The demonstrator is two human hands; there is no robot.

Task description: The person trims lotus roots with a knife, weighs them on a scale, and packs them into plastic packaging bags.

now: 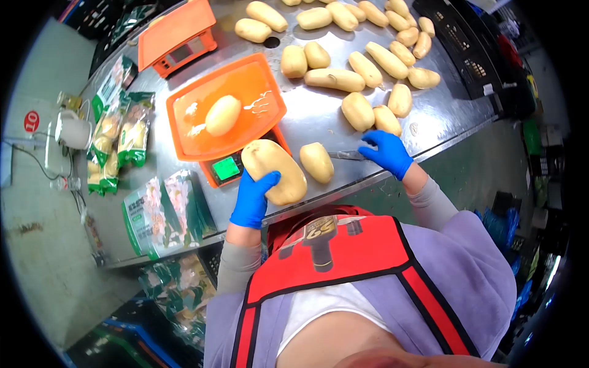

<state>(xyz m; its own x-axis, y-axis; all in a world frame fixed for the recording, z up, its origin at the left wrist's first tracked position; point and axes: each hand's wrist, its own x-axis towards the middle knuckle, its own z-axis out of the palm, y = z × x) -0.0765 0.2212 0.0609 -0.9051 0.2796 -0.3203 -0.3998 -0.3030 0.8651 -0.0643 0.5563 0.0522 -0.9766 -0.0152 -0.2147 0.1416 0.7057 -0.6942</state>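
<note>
My left hand [253,199], in a blue glove, is closed around a large, pale lotus root piece [274,172] and holds it over the near edge of the scale. My right hand [388,154], also gloved in blue, grips a knife [345,155] whose thin blade points left, low over the table. Between the hands lies a short lotus root piece [316,163] with a cut-looking end. An orange weighing scale [178,132] with a green display stands beyond my left hand, and one rounded lotus root piece [223,115] rests in its pan.
Several lotus root pieces [334,80] lie across the back and right of the metal table [423,126]. A second orange scale [178,37] stands at the back left. Filled bags [134,129] and flat printed bags [165,211] are on the left. Black crates [457,49] border the right.
</note>
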